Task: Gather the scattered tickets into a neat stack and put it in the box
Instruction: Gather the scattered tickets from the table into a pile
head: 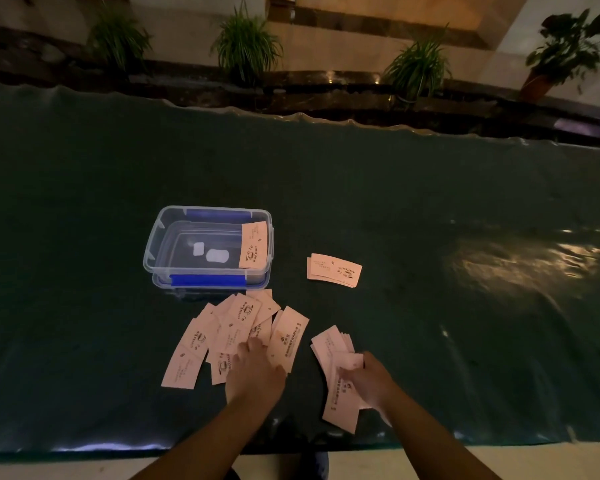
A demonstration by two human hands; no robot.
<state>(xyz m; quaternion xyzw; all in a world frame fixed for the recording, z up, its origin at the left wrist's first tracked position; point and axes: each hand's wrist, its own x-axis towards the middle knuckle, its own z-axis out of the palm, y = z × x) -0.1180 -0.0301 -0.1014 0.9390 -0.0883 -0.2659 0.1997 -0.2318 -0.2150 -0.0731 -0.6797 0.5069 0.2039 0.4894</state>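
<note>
Pale pink tickets printed with a coffee cup lie scattered (222, 332) on the dark green table cover, just in front of a clear plastic box (153, 251) with blue clips. One ticket (254, 244) leans inside the box against its right wall. A small tidy stack (334, 270) lies to the right of the box. My left hand (255, 370) rests flat on the scattered tickets, fingers spread. My right hand (368, 379) grips a fanned bundle of tickets (336, 358) near the table's front edge.
The box stands on its blue-clipped lid (208, 280). The table's front edge (84, 448) runs close below my hands. Beyond the far edge stand several potted plants (246, 46) on a dark ledge. The cover shines wet-looking at the right (520, 268).
</note>
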